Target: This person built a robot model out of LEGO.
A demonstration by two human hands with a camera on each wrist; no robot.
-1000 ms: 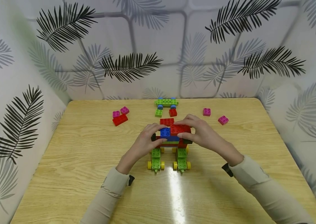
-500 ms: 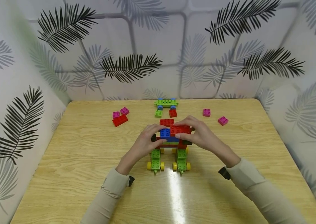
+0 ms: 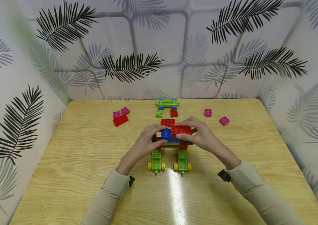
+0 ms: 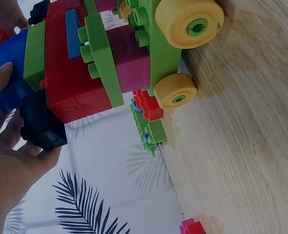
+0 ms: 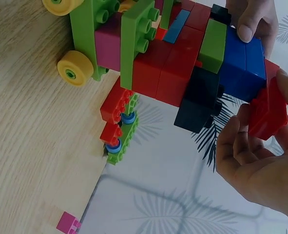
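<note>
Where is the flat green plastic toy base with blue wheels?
In the head view, the green base sits midway along the far edge of the wooden table, behind a small green plastic brick and a small red plastic brick.

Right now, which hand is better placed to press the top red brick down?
Probably the right hand: its thumb and fingers hold the red brick, while the left hand grips the blue bricks underneath.

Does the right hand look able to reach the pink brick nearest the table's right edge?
Probably yes: nothing seems to stand between the right hand and that pink brick, though the hand holds a red brick.
</note>
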